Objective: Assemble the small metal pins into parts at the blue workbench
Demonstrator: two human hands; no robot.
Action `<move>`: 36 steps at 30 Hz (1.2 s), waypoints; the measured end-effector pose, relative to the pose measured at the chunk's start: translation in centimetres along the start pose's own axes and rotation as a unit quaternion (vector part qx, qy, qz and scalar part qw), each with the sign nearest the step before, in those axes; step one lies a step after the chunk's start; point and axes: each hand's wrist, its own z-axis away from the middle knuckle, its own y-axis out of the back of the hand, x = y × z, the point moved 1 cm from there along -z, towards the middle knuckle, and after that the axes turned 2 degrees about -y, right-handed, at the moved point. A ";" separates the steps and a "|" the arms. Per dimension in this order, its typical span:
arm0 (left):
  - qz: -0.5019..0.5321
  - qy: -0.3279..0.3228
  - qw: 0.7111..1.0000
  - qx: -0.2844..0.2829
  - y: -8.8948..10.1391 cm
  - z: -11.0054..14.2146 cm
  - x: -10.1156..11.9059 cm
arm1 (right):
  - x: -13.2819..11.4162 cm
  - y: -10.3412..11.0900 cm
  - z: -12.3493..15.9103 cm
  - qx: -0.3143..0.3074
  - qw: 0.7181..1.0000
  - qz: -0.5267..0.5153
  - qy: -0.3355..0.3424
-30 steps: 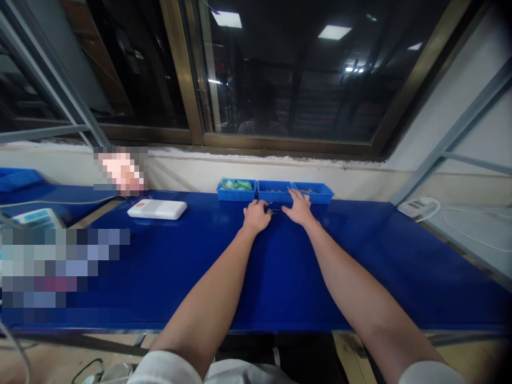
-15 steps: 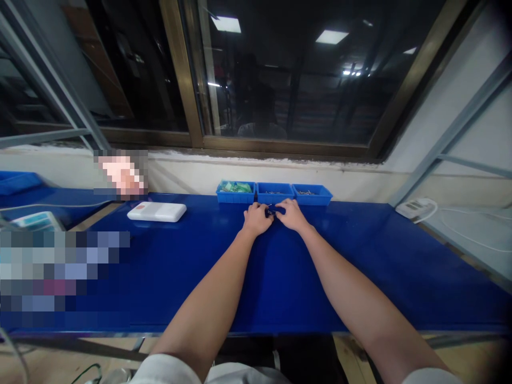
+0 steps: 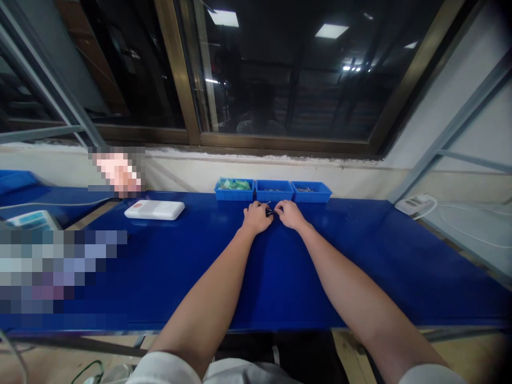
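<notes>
My left hand [image 3: 256,218] is closed around a small dark part with thin metallic bits [image 3: 269,212], just above or on the blue tabletop [image 3: 272,277]. Its exact kind is too small to make out. My right hand [image 3: 290,215] is in a pinch at the right side of that part; whatever lies between its fingertips cannot be seen clearly. Right behind my hands stand three blue bins in a row. Green and clear packets fill the left bin [image 3: 234,196], while small metallic pieces lie in the middle bin [image 3: 274,194] and the right bin [image 3: 312,196].
A white oblong device [image 3: 155,210] lies on the table to the left. Farther left are a white-and-blue device [image 3: 34,220], another blue bin [image 3: 16,181] and blurred-out areas. At the right edge sits a white power strip [image 3: 416,204] with a cable. A window [image 3: 288,80] rises behind.
My right hand has moved slightly left, its fingertips drawing together and closer to the dark part. My left hand stays nearly in place. The view has shifted a little.
</notes>
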 end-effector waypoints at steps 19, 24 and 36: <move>0.071 -0.084 0.990 0.085 1.3 0.4 0.7 | -1.9 0.6 0.4 0.003 0.902 -0.425 -0.081; 0.055 -0.093 0.990 0.085 1.2 0.6 0.7 | -1.6 0.4 0.5 -0.012 0.887 -0.452 -0.096; 0.001 -0.105 0.992 0.066 1.0 1.0 1.3 | -1.4 0.2 1.1 -0.007 0.869 -0.480 -0.117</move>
